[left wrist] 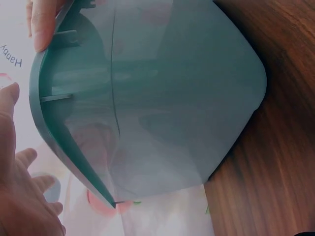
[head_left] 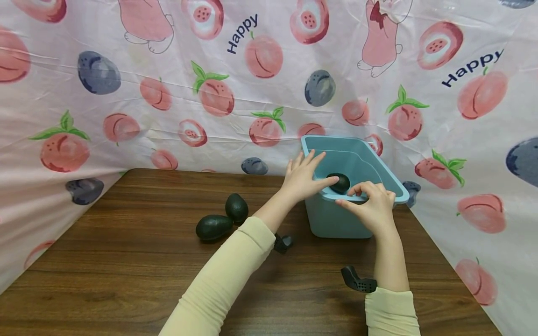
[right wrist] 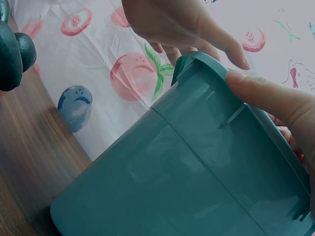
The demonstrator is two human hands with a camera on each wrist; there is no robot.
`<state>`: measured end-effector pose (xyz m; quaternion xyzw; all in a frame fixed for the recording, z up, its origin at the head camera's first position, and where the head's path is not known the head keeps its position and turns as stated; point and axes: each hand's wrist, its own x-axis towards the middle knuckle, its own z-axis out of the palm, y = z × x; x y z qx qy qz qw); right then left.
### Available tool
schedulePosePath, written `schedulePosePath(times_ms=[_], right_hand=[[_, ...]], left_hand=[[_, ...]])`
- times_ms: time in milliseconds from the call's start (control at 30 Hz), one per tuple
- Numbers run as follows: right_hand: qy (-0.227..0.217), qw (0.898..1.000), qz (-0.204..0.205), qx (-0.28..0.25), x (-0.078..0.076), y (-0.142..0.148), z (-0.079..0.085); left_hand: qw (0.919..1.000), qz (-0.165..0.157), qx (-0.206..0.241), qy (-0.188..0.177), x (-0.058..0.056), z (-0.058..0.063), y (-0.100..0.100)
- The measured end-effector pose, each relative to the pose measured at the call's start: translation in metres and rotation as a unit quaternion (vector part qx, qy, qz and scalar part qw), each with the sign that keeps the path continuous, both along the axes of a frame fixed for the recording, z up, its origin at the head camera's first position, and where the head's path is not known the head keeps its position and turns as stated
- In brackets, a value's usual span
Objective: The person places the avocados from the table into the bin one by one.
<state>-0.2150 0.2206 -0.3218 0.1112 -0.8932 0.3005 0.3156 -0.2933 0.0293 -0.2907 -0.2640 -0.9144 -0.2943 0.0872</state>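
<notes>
A light blue plastic bin (head_left: pixel 336 221) stands toward the right side of the table. One dark avocado (head_left: pixel 342 185) shows inside it, just behind the front rim. My left hand (head_left: pixel 303 179) is over the bin's left front corner, its fingers spread and its thumb reaching in front of the avocado. My right hand (head_left: pixel 376 209) pinches the front rim, thumb outside and fingers over the inner side. In the right wrist view the right thumb (right wrist: pixel 261 93) presses against the rim's outer face. Two more avocados, one lying (head_left: pixel 214 227) and one behind it (head_left: pixel 237 208), rest left of the bin.
The brown wooden table (head_left: pixel 126 261) backs onto a white cloth (head_left: pixel 168 126) printed with fruit and rabbits. A black wrist mount (head_left: pixel 358 280) sits on the right wrist, and another (head_left: pixel 283 243) shows partly beneath the left forearm.
</notes>
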Motion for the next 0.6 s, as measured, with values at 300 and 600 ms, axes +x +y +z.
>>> schedulePosePath(times_ms=[300,600], right_hand=[[0.003,1.000,-0.002,0.002,0.001,-0.001,0.002],[0.005,1.000,0.000,0.002,-0.001,0.000,0.000]], left_hand=[[0.9998,-0.001,0.019,0.004,0.006,-0.004,-0.007],[0.9985,-0.014,0.052,-0.008,0.013,-0.006,-0.014]])
